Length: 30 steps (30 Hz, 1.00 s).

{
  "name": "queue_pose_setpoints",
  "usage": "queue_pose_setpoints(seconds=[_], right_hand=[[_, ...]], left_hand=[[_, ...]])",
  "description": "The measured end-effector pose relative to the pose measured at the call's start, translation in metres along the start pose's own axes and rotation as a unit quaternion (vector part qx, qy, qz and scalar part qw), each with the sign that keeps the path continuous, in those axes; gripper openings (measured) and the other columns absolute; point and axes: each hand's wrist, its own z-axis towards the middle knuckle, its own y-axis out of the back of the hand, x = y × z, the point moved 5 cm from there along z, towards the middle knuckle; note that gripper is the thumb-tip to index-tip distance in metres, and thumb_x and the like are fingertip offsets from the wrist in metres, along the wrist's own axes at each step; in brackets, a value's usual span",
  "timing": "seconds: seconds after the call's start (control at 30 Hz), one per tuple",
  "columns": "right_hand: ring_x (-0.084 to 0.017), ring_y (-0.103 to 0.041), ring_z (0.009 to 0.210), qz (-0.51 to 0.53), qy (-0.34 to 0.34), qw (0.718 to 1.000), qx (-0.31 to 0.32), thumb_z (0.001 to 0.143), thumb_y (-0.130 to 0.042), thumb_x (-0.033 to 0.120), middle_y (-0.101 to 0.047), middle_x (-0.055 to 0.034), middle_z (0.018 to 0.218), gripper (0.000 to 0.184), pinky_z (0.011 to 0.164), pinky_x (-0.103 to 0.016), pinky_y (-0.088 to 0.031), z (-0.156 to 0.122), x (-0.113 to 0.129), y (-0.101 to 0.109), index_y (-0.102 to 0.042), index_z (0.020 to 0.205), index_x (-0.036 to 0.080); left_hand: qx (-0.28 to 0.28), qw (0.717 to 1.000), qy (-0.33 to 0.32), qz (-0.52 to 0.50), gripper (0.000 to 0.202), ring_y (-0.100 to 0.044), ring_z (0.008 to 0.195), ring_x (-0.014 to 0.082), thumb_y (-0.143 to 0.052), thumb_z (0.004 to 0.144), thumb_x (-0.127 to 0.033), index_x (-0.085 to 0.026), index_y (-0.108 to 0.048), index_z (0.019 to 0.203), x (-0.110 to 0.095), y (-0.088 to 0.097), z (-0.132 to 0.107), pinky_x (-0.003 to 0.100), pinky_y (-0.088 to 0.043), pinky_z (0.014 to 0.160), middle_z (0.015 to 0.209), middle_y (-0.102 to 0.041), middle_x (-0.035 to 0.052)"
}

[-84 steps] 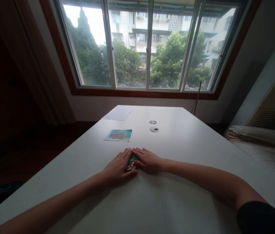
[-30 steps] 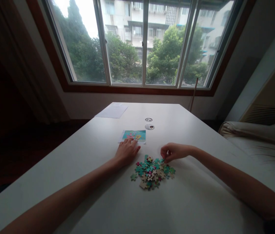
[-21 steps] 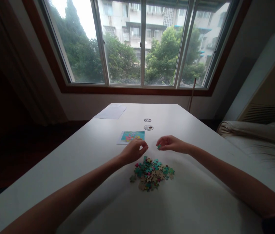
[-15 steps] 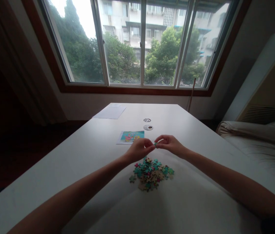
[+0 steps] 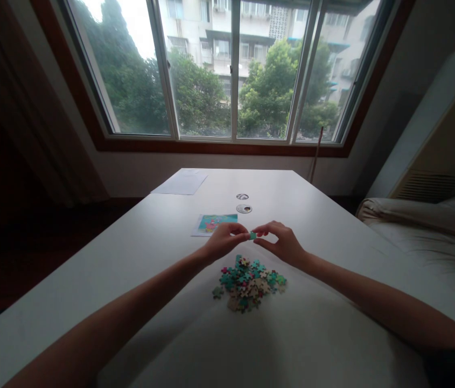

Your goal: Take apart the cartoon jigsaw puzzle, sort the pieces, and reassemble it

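A small green jigsaw puzzle piece [image 5: 253, 235] is pinched between the thumb and fingers of my left hand [image 5: 225, 239]. My right hand [image 5: 282, 244] is just right of it, thumb and fingertips apart around the piece's right edge; whether a fingertip touches it is hard to tell. Both hands are above the white table, beyond a loose heap of jigsaw puzzle pieces [image 5: 247, 283] in green, teal, pink and bare brown backing. Behind my left hand lies a colourful picture card [image 5: 211, 223], partly covered by that hand.
Two round flat items [image 5: 244, 208] lie farther up the white table [image 5: 162, 242]. A sheet of white paper [image 5: 181, 182] is at the far left corner. To the right stands a pale cushioned seat [image 5: 408, 231]; a window [image 5: 233, 70] is beyond the table.
The right thumb has parted from the fingers, and more of the green puzzle piece's face shows in the left hand's pinch. The view has shifted slightly.
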Motion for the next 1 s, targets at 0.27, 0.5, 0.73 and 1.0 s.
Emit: queue_pose_setpoints(seconds=[0.27, 0.5, 0.73, 1.0], right_hand=[[-0.015, -0.056, 0.072, -0.039, -0.029, 0.999, 0.02, 0.074, -0.06, 0.036, -0.064, -0.0033, 0.079, 0.023, 0.069, -0.029, -0.043, 0.018, -0.038, -0.005, -0.064, 0.09, 0.021], [-0.012, -0.057, 0.068, -0.038, -0.145, 0.985, 0.091, 0.073, -0.06, 0.034, -0.067, -0.0036, 0.082, 0.024, 0.064, -0.023, -0.044, 0.055, -0.098, -0.041, -0.066, 0.09, 0.018], [-0.015, -0.058, 0.07, -0.077, -0.196, 0.973, 0.094, 0.07, -0.06, 0.036, -0.066, -0.0029, 0.079, 0.026, 0.065, -0.025, -0.042, 0.064, -0.123, -0.071, -0.068, 0.088, 0.019], [-0.015, -0.059, 0.075, -0.092, -0.207, 0.97, 0.093, 0.073, -0.056, 0.033, -0.066, -0.0018, 0.081, 0.022, 0.069, -0.025, -0.041, 0.064, -0.125, -0.075, -0.068, 0.087, 0.022]], left_hand=[[0.069, 0.994, -0.017, 0.079, 0.015, -0.051, 0.058, 0.0112, -0.056, 0.073, -0.025, -0.014, -0.066, 0.072, 0.019, 0.007, -0.002, 0.02, -0.039, 0.054, 0.063, -0.061, 0.0009], [0.162, 0.98, -0.039, 0.112, 0.015, -0.052, 0.057, 0.0101, -0.056, 0.073, -0.018, -0.014, -0.067, 0.082, 0.029, 0.001, -0.013, 0.018, -0.039, 0.054, 0.065, -0.061, 0.001], [0.206, 0.969, -0.07, 0.118, 0.017, -0.05, 0.057, 0.0087, -0.06, 0.072, -0.017, -0.018, -0.068, 0.087, 0.023, -0.002, -0.015, 0.018, -0.04, 0.056, 0.069, -0.058, 0.0006], [0.222, 0.967, -0.065, 0.103, 0.017, -0.049, 0.057, 0.0093, -0.061, 0.071, -0.016, -0.017, -0.067, 0.086, 0.024, -0.003, -0.016, 0.019, -0.039, 0.057, 0.069, -0.056, 0.0002]])
